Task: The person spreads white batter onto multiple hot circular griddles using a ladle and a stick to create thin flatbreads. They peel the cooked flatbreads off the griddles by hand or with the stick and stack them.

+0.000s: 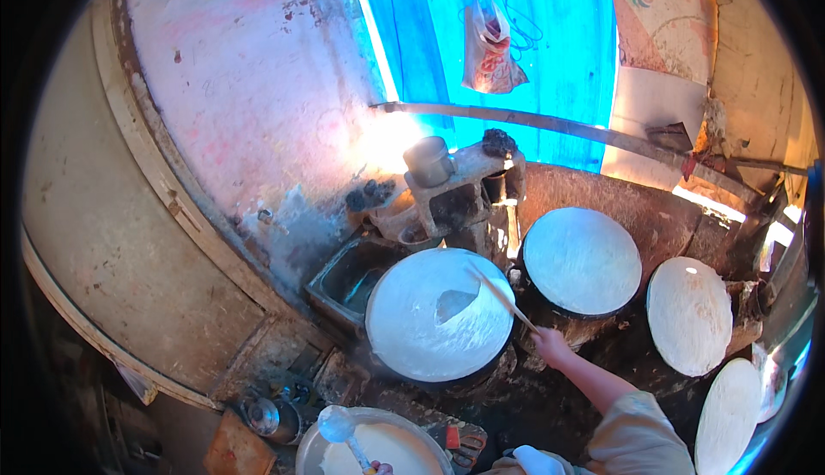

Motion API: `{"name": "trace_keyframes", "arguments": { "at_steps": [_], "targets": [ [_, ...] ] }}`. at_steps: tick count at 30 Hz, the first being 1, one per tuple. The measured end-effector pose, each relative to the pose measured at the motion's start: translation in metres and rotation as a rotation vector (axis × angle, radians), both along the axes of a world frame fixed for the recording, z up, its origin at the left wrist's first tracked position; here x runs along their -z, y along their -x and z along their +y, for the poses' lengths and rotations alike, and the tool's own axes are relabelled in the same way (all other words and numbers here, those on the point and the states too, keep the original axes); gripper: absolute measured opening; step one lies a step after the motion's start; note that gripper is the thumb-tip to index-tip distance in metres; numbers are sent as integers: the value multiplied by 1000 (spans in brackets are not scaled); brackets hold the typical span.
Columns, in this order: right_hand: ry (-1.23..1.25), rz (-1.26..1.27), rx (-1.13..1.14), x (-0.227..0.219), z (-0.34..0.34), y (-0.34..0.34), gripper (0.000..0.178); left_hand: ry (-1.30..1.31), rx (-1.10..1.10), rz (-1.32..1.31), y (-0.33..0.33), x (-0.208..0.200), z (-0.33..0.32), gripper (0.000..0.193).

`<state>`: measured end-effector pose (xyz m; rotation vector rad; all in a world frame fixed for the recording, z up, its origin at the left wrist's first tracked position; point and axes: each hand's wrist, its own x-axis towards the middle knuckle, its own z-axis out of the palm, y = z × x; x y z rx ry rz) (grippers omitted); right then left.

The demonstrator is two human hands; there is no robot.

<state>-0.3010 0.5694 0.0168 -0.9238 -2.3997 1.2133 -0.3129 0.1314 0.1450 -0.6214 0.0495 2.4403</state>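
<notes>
White batter [408, 329] lies on the big round pan [488, 367], where the right hand [551, 345] wraps around a long stick [507, 296], perhaps keeping fingers off the pan, while the left hand [380, 468] grips a ladle [336, 424] over the bowl [397, 416], maybe so drips land inside.

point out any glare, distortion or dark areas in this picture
Head view: glare bleaches the pinkish wall beside the metal pot; the blue sheet looks backlit; fisheye bends straight edges, and its rim is black; lower left lies in shadow; the right hand and its stick look fairly clear.
</notes>
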Motion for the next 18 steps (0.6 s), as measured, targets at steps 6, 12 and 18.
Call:
{"name": "trace_keyframes", "arguments": {
  "at_steps": [6, 12, 18],
  "targets": [
    [354, 173, 151, -42, 1, 77, 39, -137, -14, -17, 0, -7, 4, 8],
    [615, 277, 228, 27, -127, 44, 35, -108, -22, 11, 1, -16, 17, 10],
    [797, 304, 239, -27, -85, 24, 27, -145, 45, -96, 15, -6, 26, 9]
  ]
}}
